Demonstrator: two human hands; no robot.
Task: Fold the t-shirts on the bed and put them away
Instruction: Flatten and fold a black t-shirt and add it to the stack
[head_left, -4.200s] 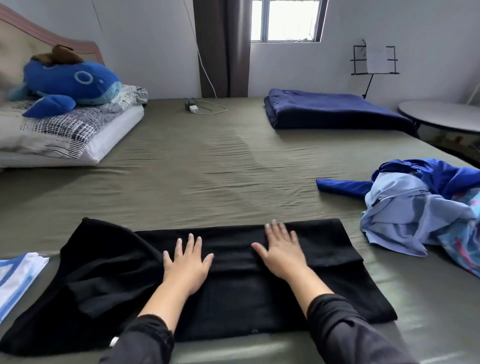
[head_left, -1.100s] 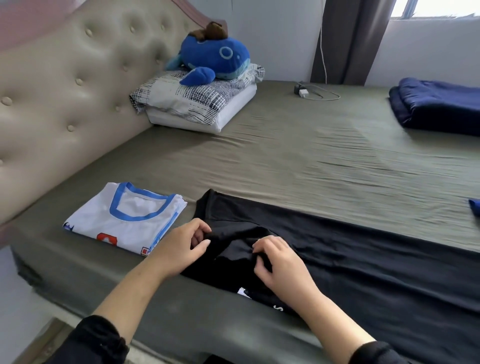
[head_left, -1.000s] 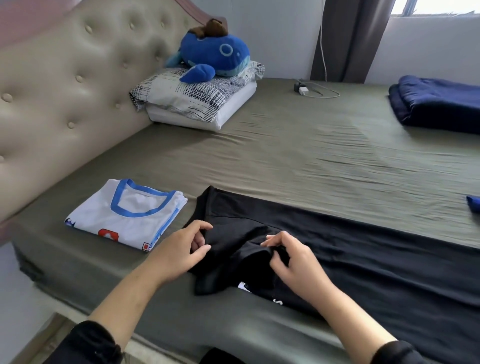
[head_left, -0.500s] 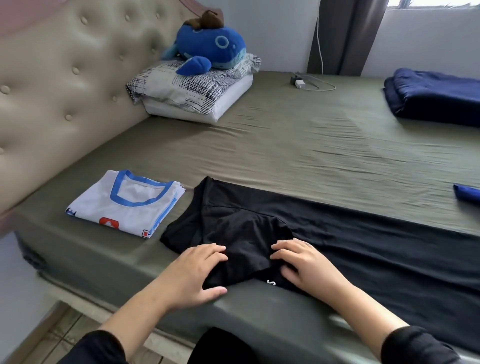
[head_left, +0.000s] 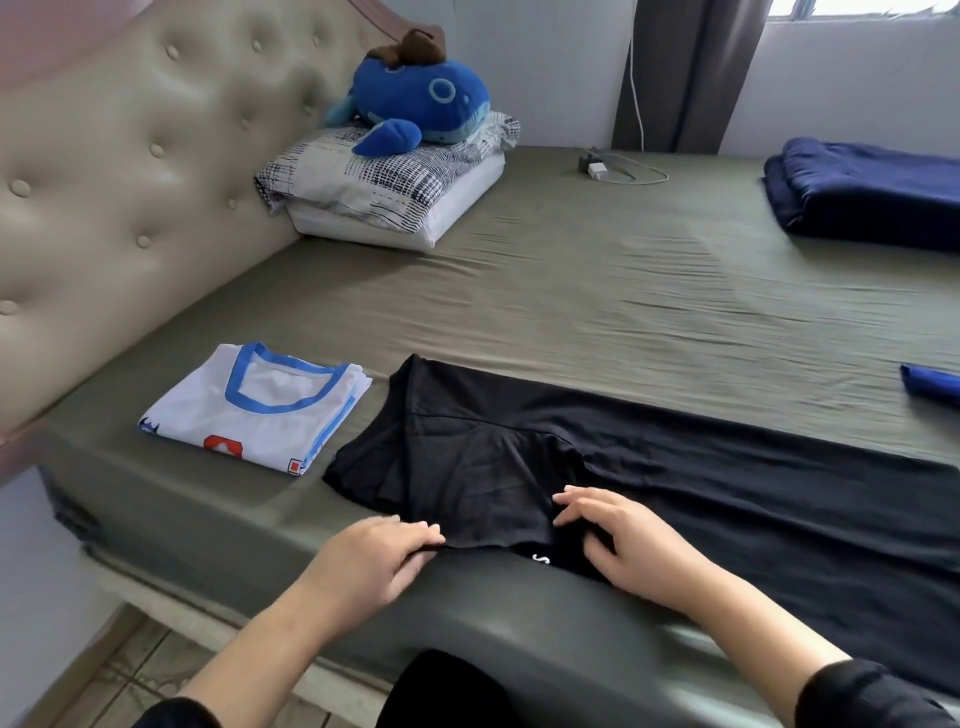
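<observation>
We are midway through folding the long black cotton t-shirt (head_left: 701, 499), spread along the near edge of the olive-sheeted bed (head_left: 571, 312); its sleeve is tucked in. Our left hand (head_left: 379, 561) pinches the sleeve hem; our right hand (head_left: 628, 545) rests flat, fingers relaxed. Next, we judge, comes folding it crosswise.

Olive sheet, black tee, blue and white around it

The sheet (head_left: 597, 312) is olive green; the tee (head_left: 701, 499) across the lower frame is black with small white lettering at its near edge. At left, a white shirt (head_left: 260, 410) has a blue collar and red badges. Upper left: beige tufted headboard (head_left: 130, 171), blue whale plush (head_left: 415, 104), white pillow (head_left: 384, 192) cross-hatched in black. Upper right: navy blanket (head_left: 872, 192), grey-brown curtain (head_left: 685, 73).
</observation>
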